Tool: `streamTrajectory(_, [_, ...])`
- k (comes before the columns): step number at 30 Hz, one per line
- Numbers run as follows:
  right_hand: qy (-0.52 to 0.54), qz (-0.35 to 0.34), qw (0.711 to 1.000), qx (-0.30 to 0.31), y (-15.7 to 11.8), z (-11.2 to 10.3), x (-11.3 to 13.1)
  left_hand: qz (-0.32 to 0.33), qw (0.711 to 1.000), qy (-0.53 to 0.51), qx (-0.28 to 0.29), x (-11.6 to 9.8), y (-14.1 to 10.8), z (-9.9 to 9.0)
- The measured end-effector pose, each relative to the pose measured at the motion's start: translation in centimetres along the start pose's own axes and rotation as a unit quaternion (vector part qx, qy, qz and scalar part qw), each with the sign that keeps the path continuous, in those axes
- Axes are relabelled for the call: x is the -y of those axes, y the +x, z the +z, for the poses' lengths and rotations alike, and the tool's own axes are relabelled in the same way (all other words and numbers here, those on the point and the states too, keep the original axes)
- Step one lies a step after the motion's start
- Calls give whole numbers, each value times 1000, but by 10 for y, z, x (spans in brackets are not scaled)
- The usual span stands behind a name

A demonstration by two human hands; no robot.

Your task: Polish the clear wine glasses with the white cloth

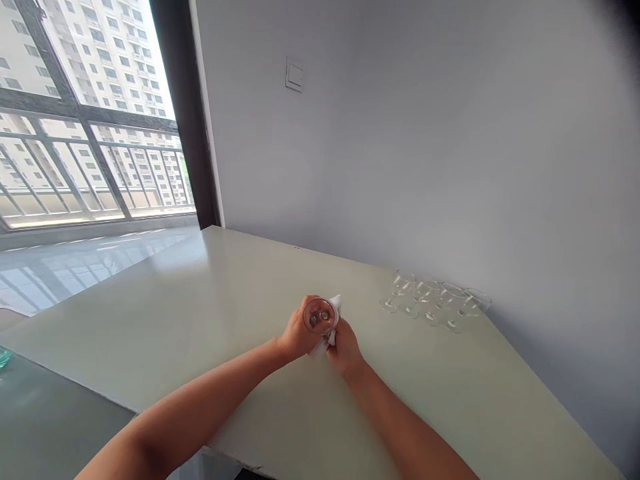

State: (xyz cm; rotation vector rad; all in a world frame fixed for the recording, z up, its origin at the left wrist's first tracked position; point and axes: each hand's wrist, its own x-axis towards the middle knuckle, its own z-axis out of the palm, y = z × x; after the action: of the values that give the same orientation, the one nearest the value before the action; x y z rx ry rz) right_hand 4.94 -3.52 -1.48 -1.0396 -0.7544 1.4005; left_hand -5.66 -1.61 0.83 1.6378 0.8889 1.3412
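Above the pale table, my left hand (296, 335) is wrapped round a clear glass (319, 316), whose round rim faces up toward me. A white cloth (334, 325) lies against the right side of the glass. My right hand (346, 345) is closed on this cloth, close beside my left hand. The lower part of the glass is hidden by my hands and the cloth.
Several clear stemmed glasses (428, 293) stand in a row at the right edge of the table (240, 287), by the grey wall. A green glass object (4, 357) shows at the far left. A window and railing are beyond the table.
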Motion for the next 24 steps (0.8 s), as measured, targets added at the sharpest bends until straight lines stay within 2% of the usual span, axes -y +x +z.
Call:
streamTrajectory(4, [-133,-94,987,-12,-7,4,-3,-40,990,-124,-57,-6,7,-2])
streamTrajectory(6, [-226,-142,964,-15,-10,4,-5,-64,980,-174,-74,-6,15,-8])
streamTrajectory(7, [-288,-166,943,-7,-11,3,-7,-73,975,-189,-90,-6,19,-12])
streamTrajectory(9, [-427,-214,878,35,-14,2,-8,-83,969,-198,-125,-3,28,-19])
streamTrajectory(12, [-588,-275,750,124,-17,3,-4,-77,968,-185,-152,-1,37,-30])
streamTrajectory(13, [-612,-288,722,145,-17,3,0,-74,969,-179,-152,-1,38,-32])
streamTrajectory(14, [-621,-296,708,157,-17,4,5,-71,971,-173,-149,-1,38,-33])
streamTrajectory(15, [-619,-303,709,153,-17,4,10,-71,972,-169,-145,-2,37,-33])
streamTrajectory(16, [-607,-308,721,130,-16,3,16,-74,974,-166,-136,-3,35,-32])
streamTrajectory(18, [-571,-320,754,54,-13,2,26,-85,976,-167,-109,-4,29,-27])
streamTrajectory(20, [-549,-323,771,-2,-9,-2,32,-91,979,-174,-61,-5,21,-18])
streamTrajectory(24, [-569,-289,770,14,2,-9,29,-73,989,-126,13,-1,7,-3])
